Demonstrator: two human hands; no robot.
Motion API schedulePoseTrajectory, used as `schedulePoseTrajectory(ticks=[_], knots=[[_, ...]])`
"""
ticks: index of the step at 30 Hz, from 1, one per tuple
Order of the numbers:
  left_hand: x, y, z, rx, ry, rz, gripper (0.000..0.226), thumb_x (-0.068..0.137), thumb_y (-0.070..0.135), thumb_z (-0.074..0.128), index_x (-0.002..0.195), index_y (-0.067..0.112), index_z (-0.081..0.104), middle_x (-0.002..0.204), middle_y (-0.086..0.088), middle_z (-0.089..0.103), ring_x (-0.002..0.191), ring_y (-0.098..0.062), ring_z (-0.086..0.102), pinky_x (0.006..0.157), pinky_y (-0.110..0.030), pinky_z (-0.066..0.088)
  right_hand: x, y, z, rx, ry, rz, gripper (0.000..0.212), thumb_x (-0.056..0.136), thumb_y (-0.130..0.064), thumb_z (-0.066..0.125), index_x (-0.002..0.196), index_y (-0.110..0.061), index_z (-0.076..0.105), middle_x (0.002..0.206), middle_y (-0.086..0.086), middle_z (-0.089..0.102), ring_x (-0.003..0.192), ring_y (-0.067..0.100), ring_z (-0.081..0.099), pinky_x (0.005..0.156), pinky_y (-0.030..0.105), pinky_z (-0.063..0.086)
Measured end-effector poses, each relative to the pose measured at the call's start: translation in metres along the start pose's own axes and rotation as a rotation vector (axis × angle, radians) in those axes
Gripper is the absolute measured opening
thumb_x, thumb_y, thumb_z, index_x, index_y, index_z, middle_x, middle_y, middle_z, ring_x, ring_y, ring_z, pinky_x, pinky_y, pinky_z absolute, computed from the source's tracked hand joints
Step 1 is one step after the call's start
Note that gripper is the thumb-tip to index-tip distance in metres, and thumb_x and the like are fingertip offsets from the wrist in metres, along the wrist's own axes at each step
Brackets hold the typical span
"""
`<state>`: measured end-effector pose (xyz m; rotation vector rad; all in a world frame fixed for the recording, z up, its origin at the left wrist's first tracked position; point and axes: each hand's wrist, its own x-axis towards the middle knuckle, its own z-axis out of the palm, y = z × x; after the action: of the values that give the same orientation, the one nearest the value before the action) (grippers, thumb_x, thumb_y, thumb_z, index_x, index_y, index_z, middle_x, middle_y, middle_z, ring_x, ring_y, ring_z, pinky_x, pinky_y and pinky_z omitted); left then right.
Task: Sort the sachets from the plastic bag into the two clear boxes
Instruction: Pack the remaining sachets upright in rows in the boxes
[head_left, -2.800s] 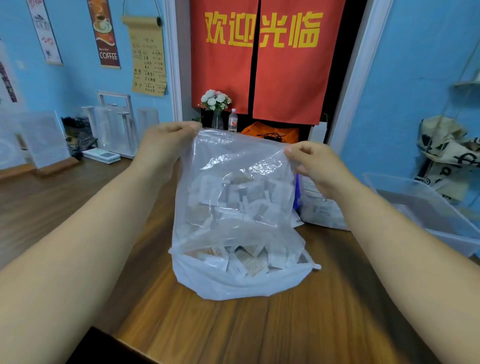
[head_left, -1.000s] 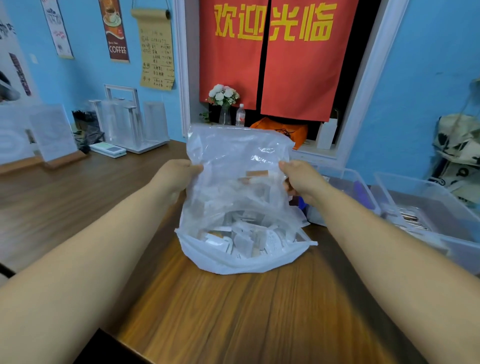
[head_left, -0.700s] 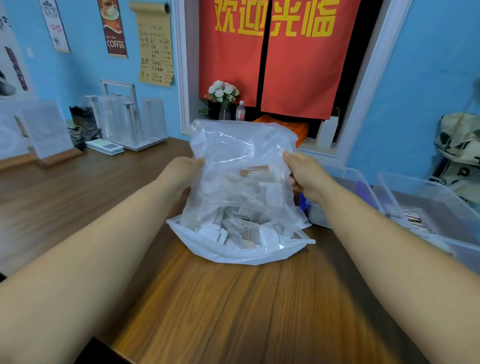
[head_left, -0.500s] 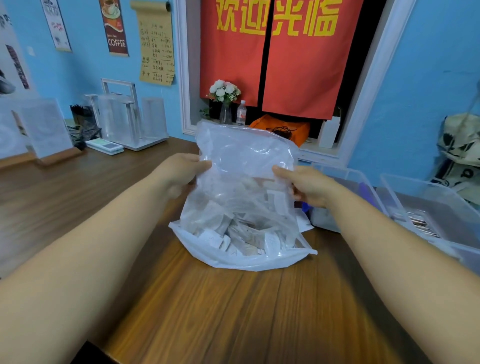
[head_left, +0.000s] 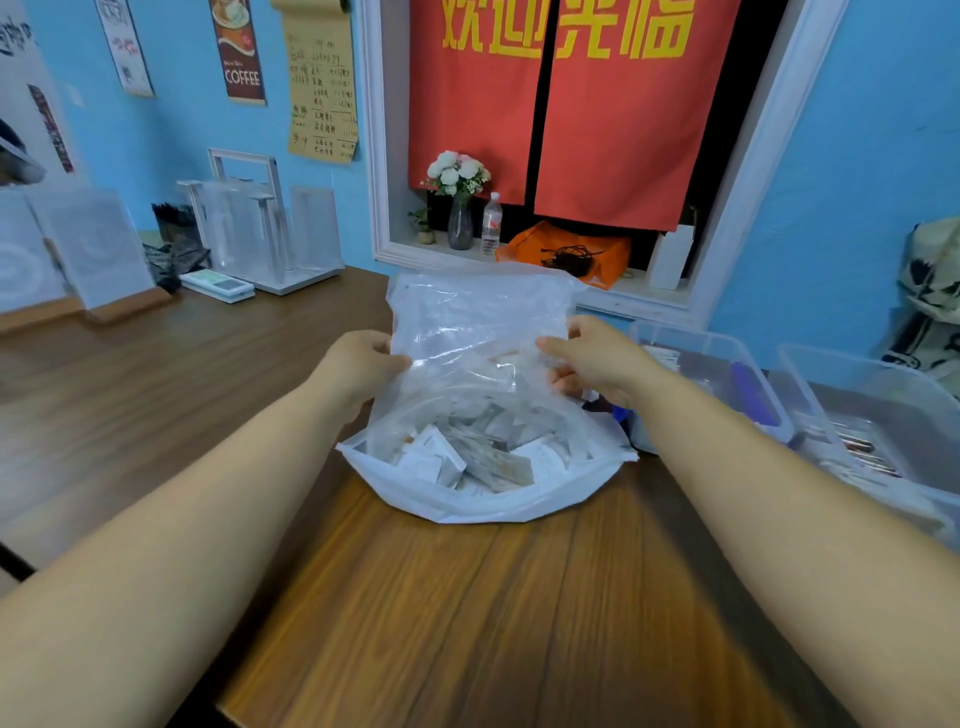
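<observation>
Two hands are steadying the plastic bag (head_left: 483, 332) upright on the tabletop (head_left: 467, 597).
The left hand (head_left: 358, 358) and right hand (head_left: 597, 358) are pinching its thin, limp, probably slippery film at the sides with their fingers. The light sachets (head_left: 467, 457) are lying loose inside, their print blurred. A poster (head_left: 239, 52) is showing "COFFEE" and the red curtain (head_left: 571, 130) "欢迎光临".

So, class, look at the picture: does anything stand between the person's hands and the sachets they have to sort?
Yes: the plastic bag itself. The left hand and right hand grip its sides from outside, while the sachets lie inside at the bottom, behind the clear film.
</observation>
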<state>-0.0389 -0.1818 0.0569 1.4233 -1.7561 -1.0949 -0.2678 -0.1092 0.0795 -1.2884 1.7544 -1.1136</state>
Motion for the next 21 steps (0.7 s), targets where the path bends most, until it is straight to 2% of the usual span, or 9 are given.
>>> schedulePoseTrajectory(ticks=[3,5,7,9,11,13,16,18,21], knots=[[-0.003,-0.002,0.005,-0.087,0.072,0.001,0.011,0.09,0.01,0.056,0.082,0.008,0.063,0.07,-0.004,0.058,0.056,-0.014,0.049,0.048,-0.019,0.04,-0.002,0.005,0.006,-0.131,0.026,-0.034,0.023,0.094,-0.019,0.056,0.114,-0.008,0.054,0.083,0.005,0.063,0.057,0.009,0.055,0.044,0.013,0.042],[-0.006,-0.004,0.005,-0.129,0.09,-0.023,0.011,0.092,0.013,0.056,0.085,0.011,0.064,0.068,0.003,0.059,0.056,-0.008,0.05,0.047,-0.016,0.041,-0.002,0.006,0.008,-0.174,0.026,-0.049,0.027,0.093,-0.023,0.056,0.118,-0.011,0.055,0.093,0.002,0.065,0.067,0.008,0.059,0.052,0.015,0.044],[-0.007,-0.008,0.002,-0.184,0.077,-0.046,0.013,0.093,0.018,0.055,0.086,0.012,0.065,0.072,0.003,0.062,0.065,-0.012,0.055,0.064,-0.027,0.049,-0.005,0.008,0.008,-0.153,0.014,-0.06,0.036,0.093,-0.024,0.056,0.128,-0.014,0.051,0.112,-0.001,0.064,0.077,0.01,0.062,0.061,0.018,0.047],[-0.014,-0.009,-0.004,-0.191,0.087,-0.08,0.018,0.094,0.024,0.054,0.106,0.014,0.063,0.099,-0.003,0.063,0.09,-0.018,0.06,0.088,-0.038,0.051,-0.014,0.009,0.006,-0.099,0.013,-0.068,0.049,0.094,-0.022,0.055,0.14,-0.015,0.038,0.128,-0.005,0.052,0.088,0.015,0.063,0.07,0.022,0.051],[-0.025,-0.008,-0.009,-0.152,0.138,-0.065,0.036,0.094,0.027,0.053,0.129,0.015,0.051,0.12,-0.002,0.058,0.101,-0.018,0.06,0.092,-0.037,0.05,-0.026,0.009,0.003,-0.176,0.056,-0.116,0.052,0.094,-0.024,0.054,0.142,-0.019,0.034,0.135,-0.004,0.044,0.099,0.017,0.06,0.078,0.026,0.05],[-0.042,-0.002,-0.013,-0.098,0.23,0.069,0.03,0.094,0.027,0.053,0.123,0.02,0.055,0.119,0.003,0.06,0.097,-0.014,0.061,0.09,-0.035,0.051,-0.043,0.007,0.002,-0.273,0.153,-0.247,0.037,0.093,-0.025,0.056,0.13,-0.026,0.047,0.128,-0.001,0.05,0.092,0.012,0.056,0.076,0.024,0.047],[-0.072,0.009,-0.008,-0.065,0.341,0.355,0.01,0.092,0.023,0.055,0.096,0.022,0.064,0.093,0.01,0.065,0.085,-0.004,0.059,0.081,-0.023,0.05,-0.072,0.001,0.004,-0.257,0.21,-0.499,0.014,0.09,-0.017,0.06,0.094,-0.031,0.059,0.096,-0.009,0.06,0.078,0.003,0.053,0.072,0.02,0.045],[-0.093,0.014,0.001,-0.001,0.292,0.552,0.007,0.089,0.019,0.06,0.085,0.021,0.066,0.081,0.014,0.063,0.074,0.001,0.055,0.069,-0.011,0.043,-0.094,-0.001,0.007,-0.294,0.102,-0.6,0.019,0.088,-0.014,0.063,0.083,-0.032,0.061,0.084,-0.014,0.062,0.075,0.001,0.055,0.068,0.015,0.044],[-0.107,0.007,0.019,0.267,0.119,0.777,0.01,0.083,0.03,0.063,0.089,0.023,0.068,0.084,0.014,0.064,0.08,0.0,0.054,0.069,-0.011,0.04,-0.11,0.007,0.018,-0.475,-0.05,-0.672,0.012,0.083,-0.014,0.069,0.08,-0.025,0.066,0.078,-0.01,0.065,0.075,0.005,0.057,0.066,0.016,0.043]])
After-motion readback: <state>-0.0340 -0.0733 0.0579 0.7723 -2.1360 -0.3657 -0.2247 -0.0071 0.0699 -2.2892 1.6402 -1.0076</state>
